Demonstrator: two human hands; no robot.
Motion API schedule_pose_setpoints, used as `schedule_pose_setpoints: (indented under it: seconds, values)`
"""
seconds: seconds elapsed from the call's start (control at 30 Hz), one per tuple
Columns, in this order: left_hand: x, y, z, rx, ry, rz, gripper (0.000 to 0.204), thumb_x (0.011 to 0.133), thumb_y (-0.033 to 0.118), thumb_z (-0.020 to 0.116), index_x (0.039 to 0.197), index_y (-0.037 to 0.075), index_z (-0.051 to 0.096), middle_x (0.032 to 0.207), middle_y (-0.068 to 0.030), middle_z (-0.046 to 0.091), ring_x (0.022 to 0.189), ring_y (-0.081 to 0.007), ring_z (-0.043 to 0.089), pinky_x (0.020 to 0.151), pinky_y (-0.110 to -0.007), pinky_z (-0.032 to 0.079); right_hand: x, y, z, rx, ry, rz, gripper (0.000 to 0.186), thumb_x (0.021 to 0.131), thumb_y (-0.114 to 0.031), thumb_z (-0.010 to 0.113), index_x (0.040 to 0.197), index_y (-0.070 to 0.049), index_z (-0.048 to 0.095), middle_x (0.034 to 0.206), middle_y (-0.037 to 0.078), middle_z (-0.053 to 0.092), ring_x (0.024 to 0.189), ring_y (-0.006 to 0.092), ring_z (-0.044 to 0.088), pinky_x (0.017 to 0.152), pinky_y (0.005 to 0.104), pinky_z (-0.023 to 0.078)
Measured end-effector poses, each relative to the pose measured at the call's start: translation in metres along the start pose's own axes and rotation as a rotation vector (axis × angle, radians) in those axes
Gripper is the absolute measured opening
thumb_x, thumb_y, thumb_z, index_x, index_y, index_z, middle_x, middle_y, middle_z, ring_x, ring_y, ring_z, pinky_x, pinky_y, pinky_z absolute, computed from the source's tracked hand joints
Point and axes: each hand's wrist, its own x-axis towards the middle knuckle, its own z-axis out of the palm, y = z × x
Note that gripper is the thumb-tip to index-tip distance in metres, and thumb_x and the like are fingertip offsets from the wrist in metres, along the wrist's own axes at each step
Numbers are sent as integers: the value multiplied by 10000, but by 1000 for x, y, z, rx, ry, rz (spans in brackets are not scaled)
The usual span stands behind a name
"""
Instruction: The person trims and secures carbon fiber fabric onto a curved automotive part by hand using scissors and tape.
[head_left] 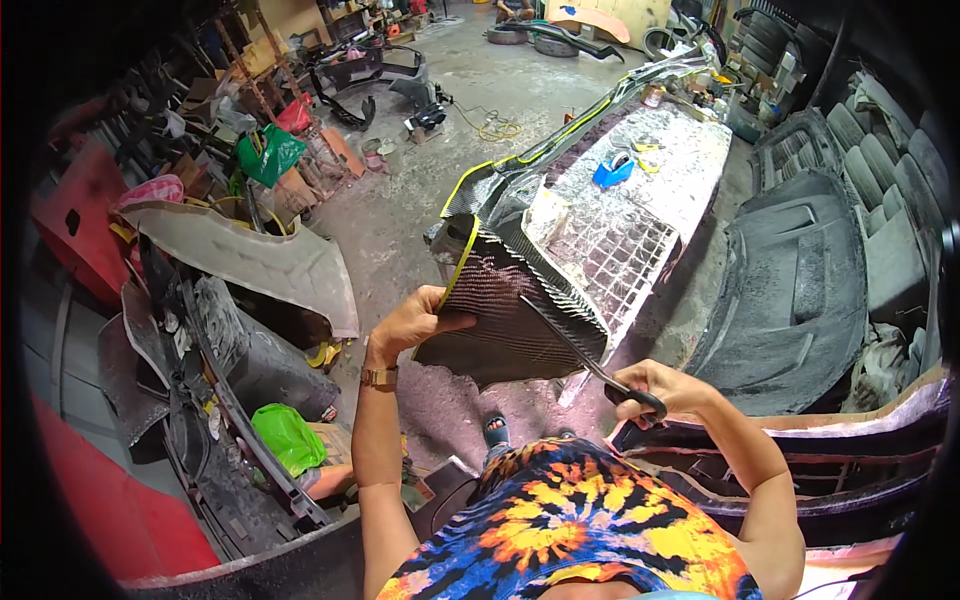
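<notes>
My left hand [413, 322] grips the left edge of a dark woven carbon-fibre cloth [505, 325], thumb on top. Yellow tape runs along that edge, and the right edge is frayed with pale loose threads. In my right hand [662, 388] is a pair of black-handled scissors [575, 347], fingers wrapped round the handles. Their long blades point up and left across the cloth's right part; I cannot tell whether the blades are apart. The cloth hangs in front of me above the floor, hiding the near end of a long dark yellow-edged piece [487, 183] beyond it.
A white-dusted bench [690, 150] with a grid-like section [620, 255] stands ahead, holding a blue item [613, 170]. To the right lies a black hood [785, 290]. A grey fender [250, 255], a red panel [85, 220] and green bags [288, 438] crowd the left side.
</notes>
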Motion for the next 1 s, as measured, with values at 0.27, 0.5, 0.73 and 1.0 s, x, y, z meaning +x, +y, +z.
schedule_pose_setpoints:
  seconds: [0.27, 0.5, 0.73, 1.0]
  values:
    - [5, -3, 0, -80, -74, 32, 272, 925, 30, 690, 1192, -24, 682, 1131, -25, 708, 987, -89, 634, 897, -265, 522, -54, -79, -33, -382, -297, 293, 532, 890, -523, 708, 1038, -24, 599, 832, 18, 621, 774, 120, 596, 653, 275, 480]
    - [2, 15, 4, 24, -152, -32, 257, 978, 166, 662, 1133, -35, 698, 1051, -19, 715, 928, -80, 632, 833, -257, 531, -30, -114, -48, -471, -299, 401, 545, 875, -535, 728, 876, -8, 593, 711, 42, 618, 682, 126, 642, 605, 271, 505]
    - [-8, 28, 6, -97, -179, -48, 265, 974, 212, 673, 1106, -14, 711, 1006, -4, 715, 877, -67, 626, 795, -251, 526, -21, -125, -41, -552, -270, 364, 563, 869, -559, 724, 832, -20, 567, 689, 45, 596, 665, 137, 632, 589, 286, 487]
    - [-8, 29, 13, -168, -178, -44, 264, 971, 208, 673, 1133, 1, 699, 1049, -14, 713, 914, -73, 637, 816, -260, 526, -39, -133, -56, -490, -331, 377, 519, 885, -525, 723, 847, -28, 580, 707, 44, 614, 678, 143, 638, 606, 282, 493]
